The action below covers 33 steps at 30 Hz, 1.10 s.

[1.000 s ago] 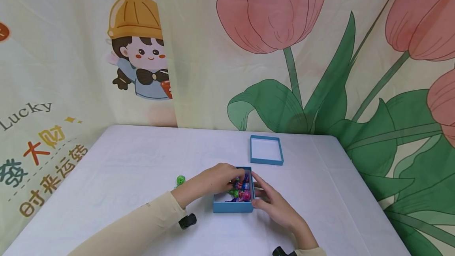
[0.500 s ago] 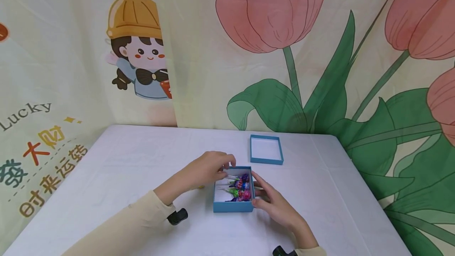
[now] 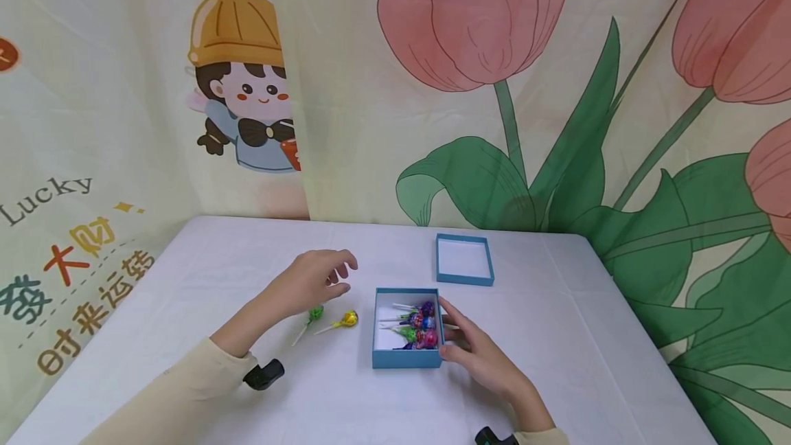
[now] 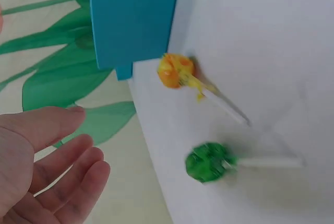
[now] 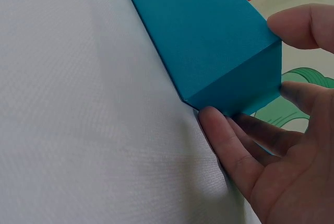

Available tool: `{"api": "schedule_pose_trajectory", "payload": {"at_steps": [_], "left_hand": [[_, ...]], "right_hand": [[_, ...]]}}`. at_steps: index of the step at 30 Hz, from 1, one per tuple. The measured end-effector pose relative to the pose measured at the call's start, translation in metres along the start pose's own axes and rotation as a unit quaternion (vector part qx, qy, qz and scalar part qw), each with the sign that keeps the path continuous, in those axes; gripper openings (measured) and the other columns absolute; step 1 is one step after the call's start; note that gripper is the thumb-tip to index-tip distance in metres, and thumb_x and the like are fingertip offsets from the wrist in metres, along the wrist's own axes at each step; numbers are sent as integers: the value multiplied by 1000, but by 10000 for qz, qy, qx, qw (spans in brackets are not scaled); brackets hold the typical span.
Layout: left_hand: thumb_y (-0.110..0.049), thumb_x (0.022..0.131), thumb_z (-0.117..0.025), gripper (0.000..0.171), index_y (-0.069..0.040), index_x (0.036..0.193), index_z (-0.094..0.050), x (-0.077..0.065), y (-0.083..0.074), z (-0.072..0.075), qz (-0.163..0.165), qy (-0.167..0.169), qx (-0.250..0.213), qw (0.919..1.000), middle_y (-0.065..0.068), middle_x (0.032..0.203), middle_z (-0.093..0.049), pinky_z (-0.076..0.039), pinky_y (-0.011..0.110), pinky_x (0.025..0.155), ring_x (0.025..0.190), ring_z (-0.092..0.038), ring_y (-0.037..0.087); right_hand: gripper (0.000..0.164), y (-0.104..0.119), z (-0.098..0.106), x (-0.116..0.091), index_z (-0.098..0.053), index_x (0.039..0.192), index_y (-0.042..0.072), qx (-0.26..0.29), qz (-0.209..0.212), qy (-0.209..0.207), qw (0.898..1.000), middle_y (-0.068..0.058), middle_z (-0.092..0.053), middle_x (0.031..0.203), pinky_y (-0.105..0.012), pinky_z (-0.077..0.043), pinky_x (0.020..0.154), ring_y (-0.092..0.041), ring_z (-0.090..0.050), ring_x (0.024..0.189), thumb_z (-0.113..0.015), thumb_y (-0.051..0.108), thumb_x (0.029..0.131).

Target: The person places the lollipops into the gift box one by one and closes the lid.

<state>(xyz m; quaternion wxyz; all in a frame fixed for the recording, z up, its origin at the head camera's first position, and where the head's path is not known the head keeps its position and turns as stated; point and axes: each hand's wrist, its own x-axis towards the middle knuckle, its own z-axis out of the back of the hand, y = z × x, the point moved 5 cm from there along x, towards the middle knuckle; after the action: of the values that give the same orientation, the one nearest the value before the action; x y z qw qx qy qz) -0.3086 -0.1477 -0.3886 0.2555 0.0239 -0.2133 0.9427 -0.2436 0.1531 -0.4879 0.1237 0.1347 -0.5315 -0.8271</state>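
My left hand, holding nothing, is over the table with loosely bent fingers; the left wrist view also shows this hand. Just below it on the cloth lie a green lollipop and a yellow lollipop, their white sticks toward me. To their right stands an uncovered blue box, with several wrapped lollipops inside along its right side. My right hand holds the box by its right wall, thumb at the near corner. The right wrist view shows its fingers against the wall.
The blue box lid lies inside up behind the box, toward the table's far edge. White cloth covers the table. A printed curtain hangs right behind it.
My left hand has come out of the box and moved left, away from it, uncovering the green and yellow lollipops. The right hand and the box stay in place.
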Motion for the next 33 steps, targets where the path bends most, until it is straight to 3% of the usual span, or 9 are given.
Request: {"api": "schedule_pose_trajectory", "payload": {"at_steps": [8, 18, 27, 33], "left_hand": [[-14, 91, -85, 34, -13, 121, -69, -23, 31, 3, 400, 105, -73, 9991, 2, 100, -74, -58, 35, 77, 84, -65, 14], [-17, 91, -85, 37, -10, 123, -69, -48, 51, -7, 467, 224, -169, 9985, 0, 98, -73, -53, 34, 74, 78, -62, 8], [-16, 90, -85, 38, -13, 124, -69, -55, 64, -27, 838, 476, -258, 9950, -1, 99, -72, -51, 33, 73, 76, -58, 10], [-18, 89, -87, 36, -16, 120, -70, -56, 65, -32, 907, 519, -305, 9941, -3, 96, -71, -51, 32, 71, 75, -57, 10]], "right_hand": [[79, 0, 0, 0, -27, 169, 36, 27, -26, -3, 10000, -17, -43, 164, -61, -38, 119, -36, -53, 141, -68, 34, 101], [79, 0, 0, 0, -28, 168, 37, 53, -77, -20, 10000, -15, -44, 164, -62, -36, 120, -35, -53, 141, -68, 32, 101], [79, 0, 1, 0, -28, 168, 36, 76, -54, -12, 10000, -16, -44, 164, -62, -37, 120, -35, -54, 141, -68, 33, 100], [80, 0, 2, 0, -28, 169, 36, 73, -62, -11, 10000, -17, -44, 164, -62, -38, 119, -35, -54, 141, -68, 33, 100]]}}
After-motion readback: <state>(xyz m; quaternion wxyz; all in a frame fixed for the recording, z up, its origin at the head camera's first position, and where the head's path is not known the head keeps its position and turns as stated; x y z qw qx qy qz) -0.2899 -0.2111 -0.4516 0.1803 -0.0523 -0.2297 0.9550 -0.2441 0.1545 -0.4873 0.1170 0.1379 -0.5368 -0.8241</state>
